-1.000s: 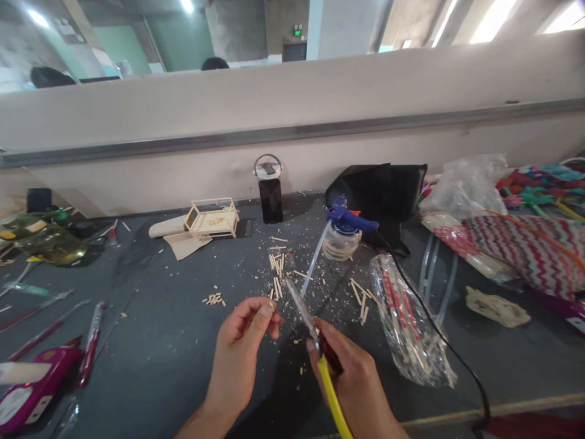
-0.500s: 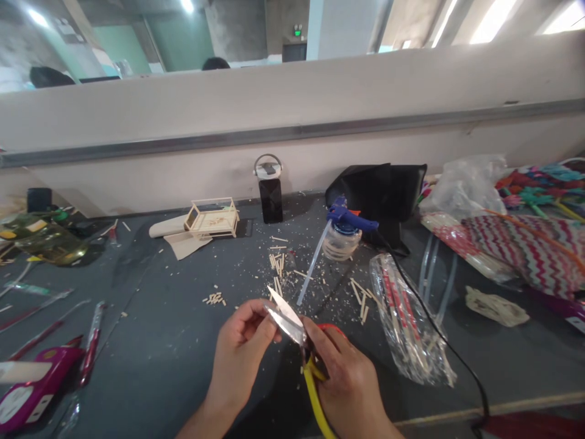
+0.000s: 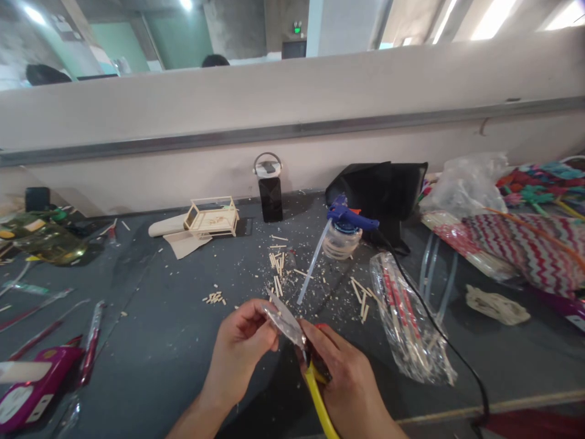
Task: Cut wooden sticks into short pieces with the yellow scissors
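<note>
My right hand (image 3: 345, 372) is closed round the handles of scissors (image 3: 287, 326) with yellow and red grips. The blades point up and left, nearly together. My left hand (image 3: 244, 347) is pinched at the blades' left side; whatever sits between its fingertips is too small to make out. Beyond the blade tips lie short wooden sticks (image 3: 277, 263) among scattered chips. A small pile of cut pieces (image 3: 214, 297) rests left of them. Farther back stands a little wooden frame model (image 3: 212, 221) on a sheet of paper (image 3: 187, 245).
A blue glue gun (image 3: 351, 216) rests on a clear jar (image 3: 340, 244), its black cable running right. Plastic-wrapped sticks (image 3: 406, 317) lie at the right. A phone (image 3: 271, 200) leans upright at the back. A magenta tool (image 3: 41, 384) lies at the left.
The scissor blades have closed closer together. Both hands have shifted only slightly, and the objects on the table look the same.
</note>
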A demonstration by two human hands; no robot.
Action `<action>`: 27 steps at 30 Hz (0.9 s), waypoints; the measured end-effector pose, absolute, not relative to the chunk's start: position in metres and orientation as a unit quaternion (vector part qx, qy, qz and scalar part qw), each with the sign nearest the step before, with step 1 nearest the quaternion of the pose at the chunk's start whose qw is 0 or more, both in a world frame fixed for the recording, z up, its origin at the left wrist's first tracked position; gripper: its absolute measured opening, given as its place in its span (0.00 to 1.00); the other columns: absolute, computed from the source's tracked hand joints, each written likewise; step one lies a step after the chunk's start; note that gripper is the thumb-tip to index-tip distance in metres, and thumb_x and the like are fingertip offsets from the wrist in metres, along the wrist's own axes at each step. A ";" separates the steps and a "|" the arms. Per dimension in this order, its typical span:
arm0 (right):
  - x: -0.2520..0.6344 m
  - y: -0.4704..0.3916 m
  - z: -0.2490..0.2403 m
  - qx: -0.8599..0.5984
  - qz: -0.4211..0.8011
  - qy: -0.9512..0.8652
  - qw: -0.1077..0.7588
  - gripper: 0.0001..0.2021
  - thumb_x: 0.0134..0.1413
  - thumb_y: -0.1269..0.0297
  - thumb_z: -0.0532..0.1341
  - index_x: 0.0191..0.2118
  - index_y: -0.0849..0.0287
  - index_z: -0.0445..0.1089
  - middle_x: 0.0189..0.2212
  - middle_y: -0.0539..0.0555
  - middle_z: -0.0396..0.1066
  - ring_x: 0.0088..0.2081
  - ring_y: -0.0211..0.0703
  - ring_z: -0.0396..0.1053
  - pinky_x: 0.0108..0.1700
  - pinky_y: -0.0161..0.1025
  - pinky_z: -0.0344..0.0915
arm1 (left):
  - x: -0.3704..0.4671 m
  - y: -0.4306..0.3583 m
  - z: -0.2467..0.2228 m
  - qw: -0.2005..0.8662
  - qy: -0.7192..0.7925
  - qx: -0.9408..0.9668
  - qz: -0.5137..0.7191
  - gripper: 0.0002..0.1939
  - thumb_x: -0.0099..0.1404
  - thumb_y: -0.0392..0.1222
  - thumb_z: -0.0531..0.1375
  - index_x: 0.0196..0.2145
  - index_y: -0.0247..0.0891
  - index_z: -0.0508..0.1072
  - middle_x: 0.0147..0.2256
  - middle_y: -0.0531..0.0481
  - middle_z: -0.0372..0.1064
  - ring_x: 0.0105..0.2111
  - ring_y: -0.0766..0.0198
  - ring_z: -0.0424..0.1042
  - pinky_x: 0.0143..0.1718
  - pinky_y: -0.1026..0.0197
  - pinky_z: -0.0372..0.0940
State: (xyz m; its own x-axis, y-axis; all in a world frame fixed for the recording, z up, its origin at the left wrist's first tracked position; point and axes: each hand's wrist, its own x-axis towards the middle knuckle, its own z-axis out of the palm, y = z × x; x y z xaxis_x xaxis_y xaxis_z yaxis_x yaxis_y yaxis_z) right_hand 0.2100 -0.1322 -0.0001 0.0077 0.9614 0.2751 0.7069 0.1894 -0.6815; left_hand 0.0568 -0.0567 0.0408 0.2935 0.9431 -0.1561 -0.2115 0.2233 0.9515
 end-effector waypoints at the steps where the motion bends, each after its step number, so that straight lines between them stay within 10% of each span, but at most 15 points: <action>1: 0.210 -0.132 0.000 -0.610 0.180 -0.682 0.361 0.25 0.50 0.76 0.54 0.55 0.62 0.67 0.37 0.61 0.74 0.36 0.50 0.75 0.34 0.43 0.73 | 0.057 -0.057 0.041 0.668 0.407 0.448 0.432 0.02 0.53 0.33 0.63 0.28 0.35 0.74 0.22 0.55 0.68 0.20 0.73 0.62 0.22 0.70 0.58; 27: 0.210 -0.134 0.000 -0.596 0.242 -0.623 0.444 0.11 0.59 0.67 0.56 0.45 0.61 0.72 0.26 0.51 0.72 0.24 0.38 0.68 0.27 0.30 0.65 | 0.044 -0.056 0.044 0.565 0.473 0.556 0.385 0.06 0.57 0.42 0.62 0.27 0.37 0.70 0.26 0.52 0.70 0.23 0.69 0.64 0.23 0.68 0.58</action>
State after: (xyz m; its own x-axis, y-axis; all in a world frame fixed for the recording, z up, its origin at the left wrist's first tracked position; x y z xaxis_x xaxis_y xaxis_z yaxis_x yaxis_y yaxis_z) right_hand 0.2105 -0.1339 -0.0002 0.1059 0.9583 0.2654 0.5280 0.1720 -0.8317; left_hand 0.0444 -0.0561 0.0438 0.2551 0.9611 -0.1060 0.0907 0.0854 0.9922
